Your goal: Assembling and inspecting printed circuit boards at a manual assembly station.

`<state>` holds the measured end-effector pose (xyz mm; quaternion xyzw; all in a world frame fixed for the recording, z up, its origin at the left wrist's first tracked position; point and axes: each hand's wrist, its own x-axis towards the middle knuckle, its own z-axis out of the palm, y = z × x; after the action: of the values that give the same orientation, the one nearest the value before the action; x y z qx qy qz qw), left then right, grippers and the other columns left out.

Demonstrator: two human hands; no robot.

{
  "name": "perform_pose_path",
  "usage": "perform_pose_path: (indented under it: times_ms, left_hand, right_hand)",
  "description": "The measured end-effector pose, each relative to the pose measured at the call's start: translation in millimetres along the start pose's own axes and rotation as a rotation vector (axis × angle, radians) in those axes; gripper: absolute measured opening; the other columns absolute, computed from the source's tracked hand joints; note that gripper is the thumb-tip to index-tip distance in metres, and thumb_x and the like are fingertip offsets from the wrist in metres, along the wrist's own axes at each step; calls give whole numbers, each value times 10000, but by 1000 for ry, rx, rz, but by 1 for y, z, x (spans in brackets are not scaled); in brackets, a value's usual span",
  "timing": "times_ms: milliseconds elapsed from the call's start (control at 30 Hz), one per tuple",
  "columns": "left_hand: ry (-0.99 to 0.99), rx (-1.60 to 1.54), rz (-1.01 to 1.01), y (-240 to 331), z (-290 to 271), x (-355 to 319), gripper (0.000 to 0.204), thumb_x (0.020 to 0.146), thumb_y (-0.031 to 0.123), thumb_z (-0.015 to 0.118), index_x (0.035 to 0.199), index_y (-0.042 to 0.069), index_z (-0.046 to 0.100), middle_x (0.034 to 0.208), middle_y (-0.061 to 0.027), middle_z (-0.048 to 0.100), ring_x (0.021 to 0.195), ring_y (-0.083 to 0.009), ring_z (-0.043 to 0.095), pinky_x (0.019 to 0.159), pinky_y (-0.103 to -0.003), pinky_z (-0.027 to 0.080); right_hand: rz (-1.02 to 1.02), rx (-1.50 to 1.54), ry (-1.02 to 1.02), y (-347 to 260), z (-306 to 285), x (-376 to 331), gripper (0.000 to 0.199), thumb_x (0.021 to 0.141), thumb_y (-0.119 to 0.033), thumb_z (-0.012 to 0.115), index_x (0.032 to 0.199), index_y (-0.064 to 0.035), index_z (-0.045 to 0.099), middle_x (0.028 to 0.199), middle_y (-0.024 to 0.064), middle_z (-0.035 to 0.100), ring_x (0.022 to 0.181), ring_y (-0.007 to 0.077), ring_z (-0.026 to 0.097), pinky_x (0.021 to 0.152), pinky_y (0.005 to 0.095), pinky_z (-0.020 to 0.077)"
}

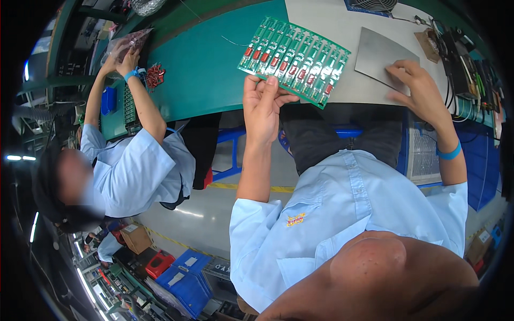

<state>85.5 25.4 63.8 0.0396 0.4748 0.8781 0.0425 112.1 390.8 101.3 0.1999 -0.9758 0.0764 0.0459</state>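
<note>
- Circuit board panel [293,60], green and made of many narrow strips side by side, is held up off the bench [206,69] by one lower corner; each strip carries small red parts and pale ones.
- The left hand [261,104] is the one holding it: its grip is clenched on the panel's near edge, thumb on the top face and fingers curled beneath, so the rest of the panel fans away up and to the right of the grip.
- The right hand [420,88] lies flat and released, fingers spread, on the near corner of a grey metal plate [381,53]; it grasps nothing, only presses or steadies the plate.
- The plate rests on the pale part of the bench, just right of the lifted panel; its face is bare.
- By my reading the work is at an early to middle point: the panel is picked up and already carries parts on every strip, but it is not yet laid on the plate, and the two are apart.
- Beyond the right hand, at the bench's far edge, sit a tangle of dark cables [460,59] and a small fan [372,5].
- Well to the left of the left-hand grip a co-worker [136,166] in a light blue shirt handles a clear bag [128,43], with a heap of red parts [155,75] beside their wrist.
</note>
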Motion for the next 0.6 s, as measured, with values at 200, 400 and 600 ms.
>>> perform_pose_path:
  times_ms: [200, 400, 600]
  left_hand:
    - [-112, 50, -105, -15, 26, -19, 195, 1048, 98, 551, 1195, 17, 452, 1015, -154, 666, 786, -180, 707, 689, -272, 619]
    - [-172, 92, -80, -36, 52, -28, 223, 1052, 102, 541, 1233, 10, 451, 1028, -166, 657, 797, -204, 703, 723, -299, 620]
    - [-180, 93, -79, -38, 53, -26, 228, 1052, 94, 536, 1244, 8, 450, 1041, -169, 653, 803, -201, 704, 721, -298, 619]
  right_hand:
    - [-29, 524, 285, -53, -24, 58, 719, 868, -319, 773, 1486, -105, 474, 1392, 121, 577, 1211, 302, 578, 1037, 391, 461]
    - [12, 642, 86, -75, -14, 102, 914, 881, -443, 762, 1505, 51, 312, 1402, 294, 448, 1257, 414, 503, 1110, 433, 400]
    - [-85, 620, 117, -72, 4, 106, 962, 861, -467, 782, 1529, 24, 293, 1514, 292, 339, 1357, 417, 419, 1135, 458, 363]
